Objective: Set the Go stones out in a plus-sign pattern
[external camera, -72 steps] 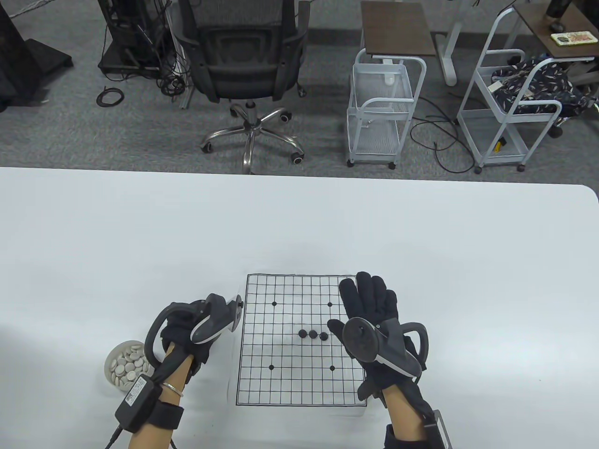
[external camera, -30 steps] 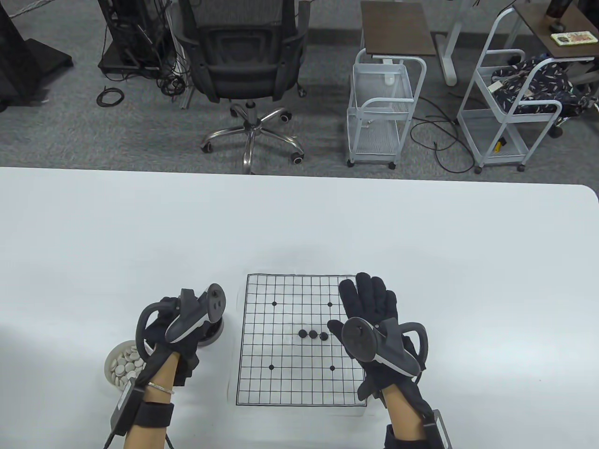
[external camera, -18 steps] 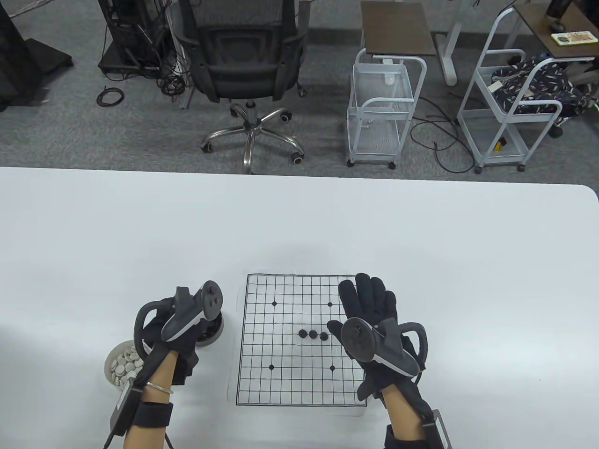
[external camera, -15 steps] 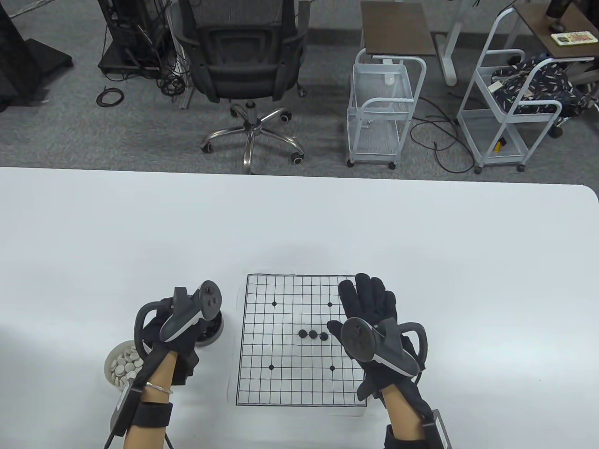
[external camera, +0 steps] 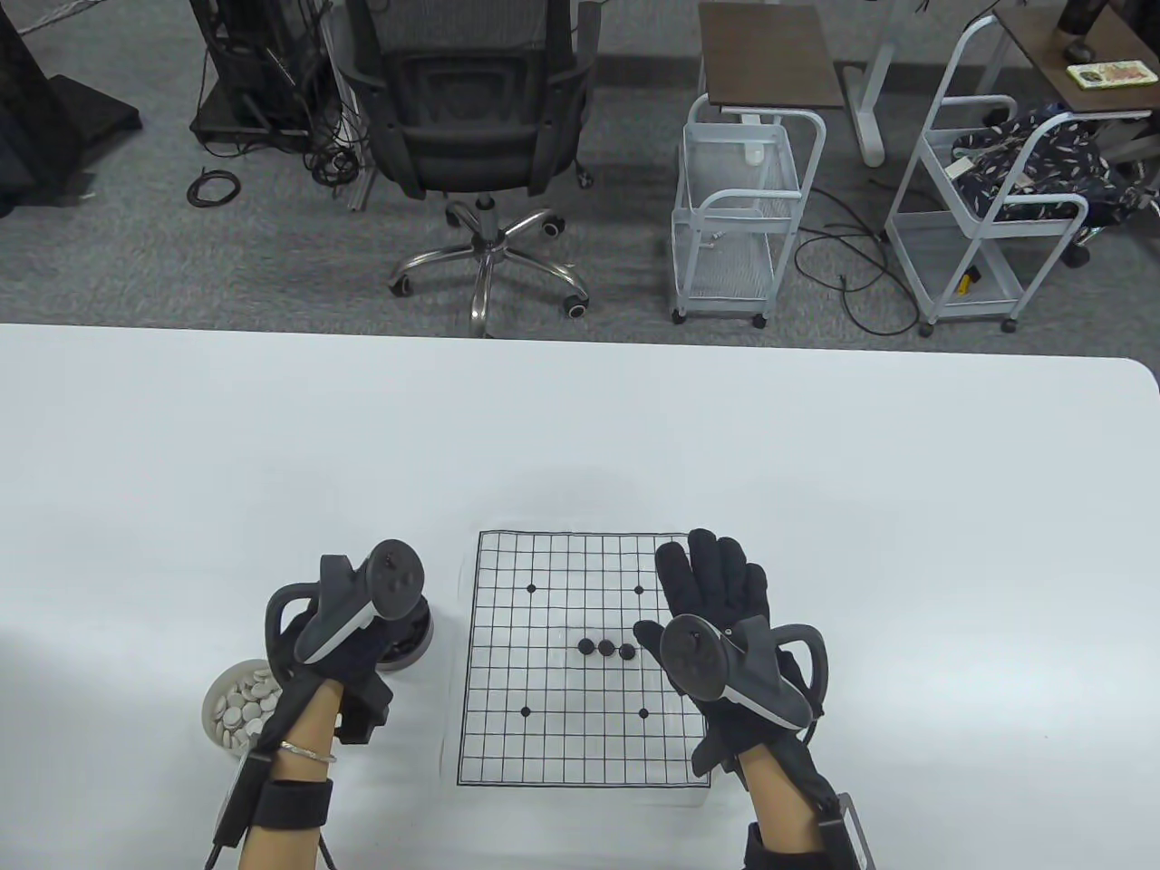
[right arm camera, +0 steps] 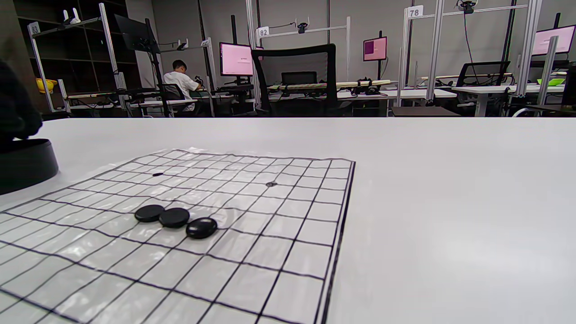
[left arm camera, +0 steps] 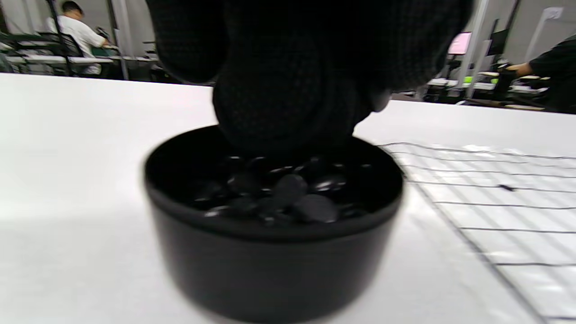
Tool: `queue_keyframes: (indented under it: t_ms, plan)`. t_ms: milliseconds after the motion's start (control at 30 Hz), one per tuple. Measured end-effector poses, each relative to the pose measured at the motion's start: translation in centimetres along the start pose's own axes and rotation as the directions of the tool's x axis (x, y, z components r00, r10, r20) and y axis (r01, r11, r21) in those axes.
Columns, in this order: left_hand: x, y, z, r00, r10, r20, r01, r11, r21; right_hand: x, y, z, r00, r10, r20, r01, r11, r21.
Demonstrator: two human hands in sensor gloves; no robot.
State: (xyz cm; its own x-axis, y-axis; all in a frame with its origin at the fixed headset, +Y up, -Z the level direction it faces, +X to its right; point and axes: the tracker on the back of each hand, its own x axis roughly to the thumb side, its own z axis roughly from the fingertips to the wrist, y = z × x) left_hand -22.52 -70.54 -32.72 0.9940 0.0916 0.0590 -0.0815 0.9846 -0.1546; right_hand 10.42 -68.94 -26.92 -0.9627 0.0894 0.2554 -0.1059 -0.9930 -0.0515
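Observation:
A gridded Go board sheet [external camera: 544, 743] lies on the white table. Three black stones [external camera: 605, 647] sit in a row at its middle, also in the right wrist view [right arm camera: 174, 218]. My left hand [external camera: 349, 648] reaches down into a black bowl [left arm camera: 270, 265] of black stones [left arm camera: 288, 191] left of the board; its fingers [left arm camera: 288, 90] dip among them, and any held stone is hidden. My right hand [external camera: 716, 589] lies flat with fingers spread on the board's right edge, holding nothing.
A white bowl of white stones [external camera: 237, 709] stands left of my left wrist. The black bowl's rim [external camera: 424, 639] shows just left of the board. An office chair [external camera: 471, 136] and wire carts [external camera: 739, 208] stand beyond the table's far edge.
My left hand moved away from the board's left edge to the black bowl and lowered its fingers into it. My right hand and the three stones stayed still.

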Motion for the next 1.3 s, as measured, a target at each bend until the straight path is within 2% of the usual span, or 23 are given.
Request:
queue_keyframes:
  t_ms: [100,233,333,433,567,833,1133,1300]
  plan:
    - [1.7,0.0,0.1,0.996,0.027,0.081,-0.026,1.0,-0.012,0.0,0.0,0.0,1.0,-0.003,-0.001,0.003,1.0,0.0]
    - [4.9,-0.8,-0.3,0.975,0.103,0.195,-0.086,0.992,-0.091,-0.1,0.0,0.0,1.0,-0.008,-0.003,0.008,1.0,-0.003]
    - [7.5,-1.9,-1.0,0.958,0.157,0.241,-0.118,0.979,-0.169,-0.1,0.0,0.0,1.0,-0.01,-0.005,0.01,1.0,-0.004]
    - [9.8,-3.1,-1.7,0.96,0.157,0.234,-0.105,0.97,-0.22,-0.2,0.0,0.0,1.0,-0.014,-0.006,0.014,1.0,-0.004]
    - [12.1,-4.9,-2.5,0.983,0.043,0.181,0.0,0.974,-0.227,-0.2,0.0,0.0,1.0,-0.012,-0.005,0.012,1.0,-0.006]
    - [12.8,-5.7,-2.7,0.993,0.009,0.115,0.014,0.981,-0.196,-0.2,0.0,0.0,1.0,-0.012,0.001,0.012,1.0,-0.012]
    - [13.3,-5.9,-2.2,0.985,-0.139,0.102,0.15,0.982,-0.111,-0.1,0.1,0.0,1.0,-0.003,0.002,0.003,1.0,-0.01]
    - [13.3,-5.8,-2.0,0.981,-0.156,0.112,0.167,0.981,-0.1,-0.1,0.1,0.1,1.0,0.0,0.004,0.0,1.0,-0.01]
